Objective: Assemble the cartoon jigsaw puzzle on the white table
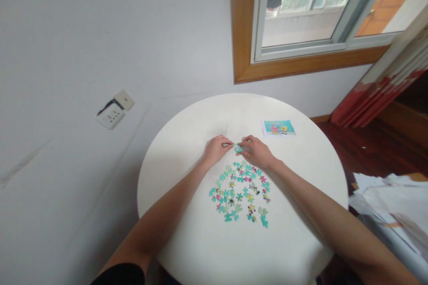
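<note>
My left hand [218, 148] and my right hand [256, 150] meet over the table, fingertips pinched on a small group of teal jigsaw puzzle pieces [238, 149]. My left thumb and forefinger press at its upper left edge. The right fingers are closed at its right side and cover part of it. Which piece each hand grips is too small to make out. Nearer to me lies a loose spread of puzzle pieces [240, 192] in teal, pale green, pink and yellow. Beyond my right hand rests a picture card [278, 128] with cartoon figures on teal.
Everything lies on a round white table [187, 129]. A wall with a socket [111, 115] borders it on the left, and a wood-framed window [244, 31] is behind. To the right are a red and cream curtain [364, 98] and a heap of papers and plastic [394, 205].
</note>
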Demonstrator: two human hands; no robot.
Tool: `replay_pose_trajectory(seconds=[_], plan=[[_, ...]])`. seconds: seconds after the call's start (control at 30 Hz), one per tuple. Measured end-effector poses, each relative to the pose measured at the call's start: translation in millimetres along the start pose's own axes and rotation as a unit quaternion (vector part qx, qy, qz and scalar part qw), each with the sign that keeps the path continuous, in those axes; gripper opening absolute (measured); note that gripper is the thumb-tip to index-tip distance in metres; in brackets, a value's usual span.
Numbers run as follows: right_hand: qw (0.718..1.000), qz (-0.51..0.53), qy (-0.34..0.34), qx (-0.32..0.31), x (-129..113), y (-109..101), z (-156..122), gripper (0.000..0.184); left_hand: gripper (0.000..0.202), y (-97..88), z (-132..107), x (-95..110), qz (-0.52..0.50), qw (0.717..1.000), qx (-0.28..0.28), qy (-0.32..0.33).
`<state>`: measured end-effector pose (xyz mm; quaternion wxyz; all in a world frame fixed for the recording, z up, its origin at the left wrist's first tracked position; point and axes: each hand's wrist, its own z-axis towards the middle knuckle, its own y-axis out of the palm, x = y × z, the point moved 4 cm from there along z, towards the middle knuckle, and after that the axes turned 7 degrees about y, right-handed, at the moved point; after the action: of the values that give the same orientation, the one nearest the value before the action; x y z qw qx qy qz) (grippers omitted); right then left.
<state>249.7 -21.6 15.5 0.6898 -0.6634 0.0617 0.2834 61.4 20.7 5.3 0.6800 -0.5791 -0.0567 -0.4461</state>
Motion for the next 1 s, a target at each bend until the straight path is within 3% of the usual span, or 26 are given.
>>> replay_pose_trajectory(seconds=[0.27,0.6,0.8,1.0], plan=[[1.000,0.006,0.003,-0.004,-2,-2,-1,0.036,0.011,4.1,-1,-6,-0.028,0.999,0.002,0.030],[1.000,0.000,-0.004,0.000,-2,-2,-1,0.036,0.013,-0.6,-2,4,0.028,0.998,0.002,0.058],[1.000,0.006,-0.002,-0.002,-2,-2,-1,0.035,0.036,-2.6,-4,5,0.045,0.997,0.011,0.057],[1.000,0.010,0.000,0.000,-2,-3,-2,0.036,0.040,-1.8,-5,4,0.080,0.994,-0.012,0.077]])
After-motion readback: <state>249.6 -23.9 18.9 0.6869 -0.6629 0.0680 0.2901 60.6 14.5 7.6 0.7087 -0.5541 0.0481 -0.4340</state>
